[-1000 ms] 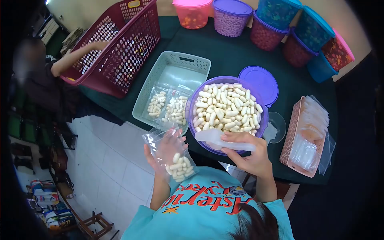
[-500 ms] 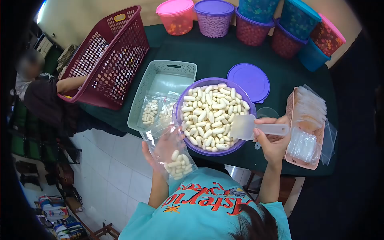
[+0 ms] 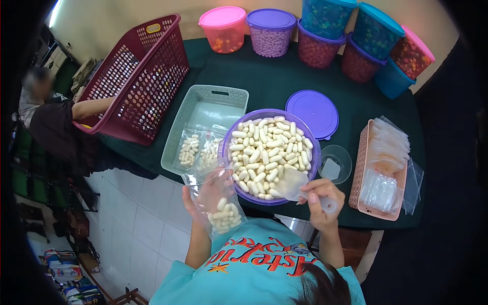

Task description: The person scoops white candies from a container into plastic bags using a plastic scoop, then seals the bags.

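My left hand (image 3: 191, 203) grips a clear plastic bag (image 3: 206, 195) by its upper part, beside the purple tub's near left edge. Several white oblong candies (image 3: 223, 217) lie at the bottom of that bag. In my right hand (image 3: 325, 201) is the handle of a translucent scoop (image 3: 292, 184), its blade tilted down onto the candies at the tub's near right. The round purple tub (image 3: 316, 155) is full of the same white pieces. Two filled bags (image 3: 189, 152) rest in the pale green basket (image 3: 170, 134) just left of it.
A purple lid (image 3: 312, 114) lies behind the tub. At right are a glass bowl (image 3: 343, 157) with a white piece inside and a pink basket (image 3: 361, 175) of empty bags. Lidded candy tubs (image 3: 272, 38) line the back. A person (image 3: 56, 117) reaches into a maroon basket (image 3: 147, 96).
My right hand has moved down and toward me, tipping the scoop's blade lower into the candies. The glass bowl it covered now shows. My left hand holds the bag nearly still.
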A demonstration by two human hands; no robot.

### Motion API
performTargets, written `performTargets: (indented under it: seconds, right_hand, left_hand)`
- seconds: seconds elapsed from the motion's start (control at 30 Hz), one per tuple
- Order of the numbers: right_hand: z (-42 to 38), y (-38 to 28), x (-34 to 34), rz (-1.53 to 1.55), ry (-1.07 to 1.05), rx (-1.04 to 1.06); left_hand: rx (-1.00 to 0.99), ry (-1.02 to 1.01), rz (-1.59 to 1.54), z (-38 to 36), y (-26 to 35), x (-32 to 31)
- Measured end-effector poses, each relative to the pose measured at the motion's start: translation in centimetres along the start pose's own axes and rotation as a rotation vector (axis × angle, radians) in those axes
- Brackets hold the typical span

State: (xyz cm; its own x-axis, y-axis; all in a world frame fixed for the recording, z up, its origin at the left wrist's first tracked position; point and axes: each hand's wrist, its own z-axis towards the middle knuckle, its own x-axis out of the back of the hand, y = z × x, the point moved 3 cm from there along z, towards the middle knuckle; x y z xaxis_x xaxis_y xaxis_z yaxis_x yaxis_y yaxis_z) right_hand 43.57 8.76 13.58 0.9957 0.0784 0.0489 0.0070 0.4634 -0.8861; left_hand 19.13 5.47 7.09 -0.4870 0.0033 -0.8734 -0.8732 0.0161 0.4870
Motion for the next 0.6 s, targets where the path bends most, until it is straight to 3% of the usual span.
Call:
performTargets:
  seconds: [0.2, 0.33, 0.4, 0.47, 0.53, 0.6]
  right_hand:
    - [-1.7, 1.5, -1.3, -0.002, -0.053, 0.155]
    - [-1.8, -0.2, -0.9, -0.329, 0.022, 0.222]
    - [-2.3, 0.4, -0.3, -0.395, 0.066, -0.011]
    - [-2.4, 1.0, -0.5, -0.313, 0.061, -0.031]
    - [-2.8, 2.4, -0.6, -0.244, 0.112, -0.29]
    - [-2.9, 2.8, -0.8, -0.252, 0.093, -0.221]
  left_hand:
    - [0.002, -0.066, -0.006, 0.0, 0.1, 0.4]
    - [0.0, -0.085, 0.034, 0.0, 0.0, 0.5]
    - [-0.008, -0.085, 0.033, -0.1, -0.2, 0.5]
    - [0.001, -0.067, 0.026, 0.0, -0.2, 0.5]
    - [-0.003, -0.054, 0.066, -0.1, 0.0, 0.6]
    - [0.007, -0.044, 0.104, 0.0, 0.0, 0.5]
